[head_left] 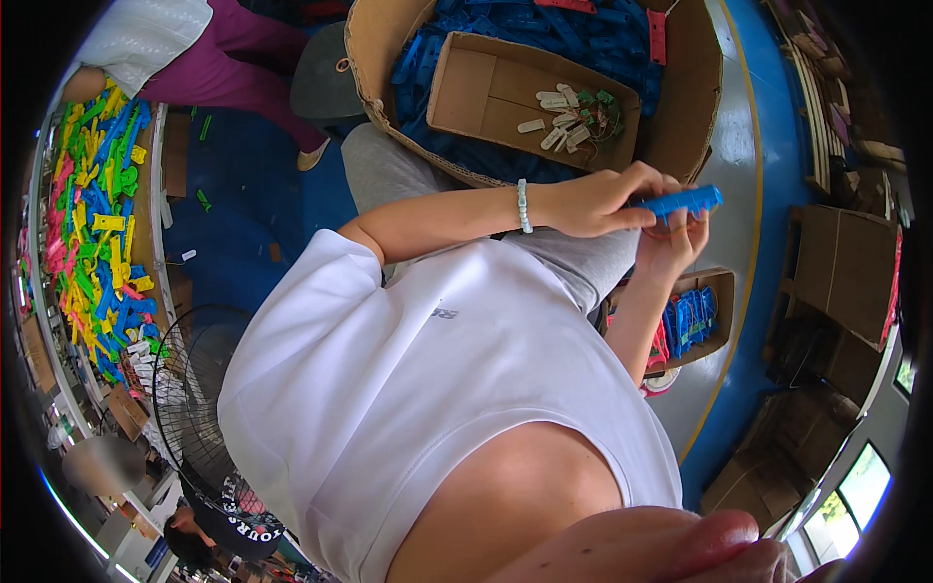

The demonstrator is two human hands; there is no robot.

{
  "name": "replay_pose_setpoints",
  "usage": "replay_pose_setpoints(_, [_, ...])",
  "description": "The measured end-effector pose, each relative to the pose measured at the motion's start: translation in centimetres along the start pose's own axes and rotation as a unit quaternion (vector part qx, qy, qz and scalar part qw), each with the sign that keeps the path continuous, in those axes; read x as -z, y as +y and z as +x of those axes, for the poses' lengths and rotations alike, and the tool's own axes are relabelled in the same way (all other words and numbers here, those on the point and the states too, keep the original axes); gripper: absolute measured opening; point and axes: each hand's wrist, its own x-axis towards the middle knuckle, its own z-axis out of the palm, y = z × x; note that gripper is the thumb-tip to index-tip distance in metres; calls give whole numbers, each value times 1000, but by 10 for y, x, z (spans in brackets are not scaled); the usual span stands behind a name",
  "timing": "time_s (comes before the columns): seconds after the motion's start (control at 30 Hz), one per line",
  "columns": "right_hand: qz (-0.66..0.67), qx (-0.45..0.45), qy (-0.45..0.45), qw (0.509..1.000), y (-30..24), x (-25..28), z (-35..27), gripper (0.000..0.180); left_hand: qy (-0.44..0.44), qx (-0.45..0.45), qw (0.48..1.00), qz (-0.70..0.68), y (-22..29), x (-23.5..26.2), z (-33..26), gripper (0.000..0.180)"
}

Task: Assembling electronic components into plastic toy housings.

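Observation:
Both hands meet at the right of centre, over the near right edge of a large cardboard box [374,68]. A long blue plastic piece [688,201], narrow and ridged, lies between them, tilted slightly up to the right. My left hand [612,201], with a beaded bracelet at its wrist, pinches the piece at its left end. From below, my right hand [671,243] grips it with the fingers wrapped around its middle. Inside the large box, a smaller cardboard tray [476,87] rests on many blue plastic pieces [583,34]; it holds several white strips [564,121] and a green tangle [604,112].
A carton of blue and red pieces [690,321] stands below my right forearm. At far left, a long table carries a heap of coloured plastic parts [107,223]. A black fan [199,389] stands behind my left side. Another person [228,58] is at the upper left.

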Motion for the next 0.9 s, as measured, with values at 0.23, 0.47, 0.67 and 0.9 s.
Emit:
replay_pose_setpoints(0.23, [-680,-15,241,692,-117,184,-40,21,-100,-75,878,462,-135,165,95,41])
replay_pose_setpoints(0.47, [-797,-352,120,476,-103,365,-194,30,-257,127,728,623,-328,274,154,37])
replay_pose_setpoints(0.67, [-833,-293,147,445,-89,354,-189,27,-332,154,647,669,-392,324,144,33])
replay_pose_setpoints(0.9, [-766,-375,29,521,-128,375,-144,42,-250,-30,704,665,-395,342,124,36])
